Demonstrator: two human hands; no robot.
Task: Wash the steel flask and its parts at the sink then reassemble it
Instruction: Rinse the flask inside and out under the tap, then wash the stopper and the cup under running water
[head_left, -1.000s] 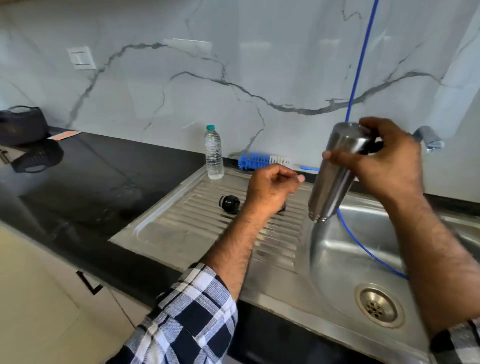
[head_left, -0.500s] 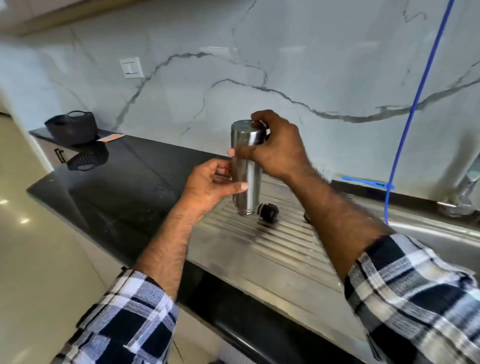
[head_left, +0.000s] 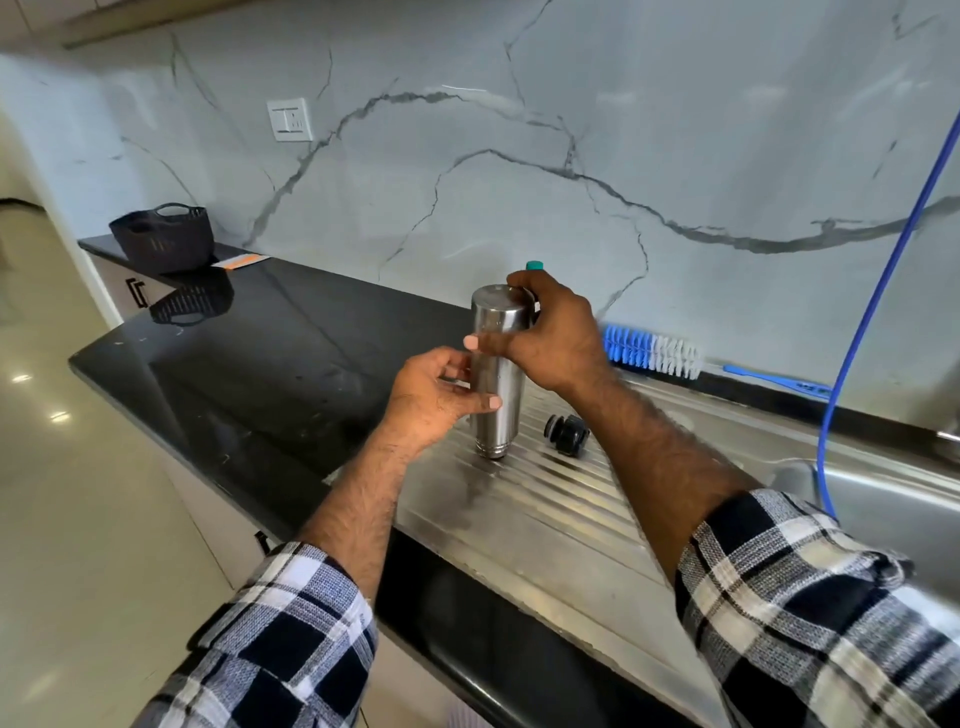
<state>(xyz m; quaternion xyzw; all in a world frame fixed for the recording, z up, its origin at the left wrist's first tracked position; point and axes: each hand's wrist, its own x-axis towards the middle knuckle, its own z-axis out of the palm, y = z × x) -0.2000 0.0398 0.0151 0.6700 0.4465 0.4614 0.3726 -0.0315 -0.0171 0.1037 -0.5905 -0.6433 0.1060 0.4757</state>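
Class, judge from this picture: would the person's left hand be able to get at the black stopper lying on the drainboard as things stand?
Probably not directly. The left hand grips the steel flask, which stands inverted between it and the black stopper. It would have to let go and reach around.

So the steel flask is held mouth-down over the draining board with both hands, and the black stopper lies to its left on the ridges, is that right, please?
Not quite: in the head view the black stopper lies to the right of the steel flask. The rest holds: left hand and right hand hold it mouth-down over the draining board.

Black stopper (head_left: 567, 434) crowds drainboard (head_left: 545, 514) beside flask (head_left: 497, 374).
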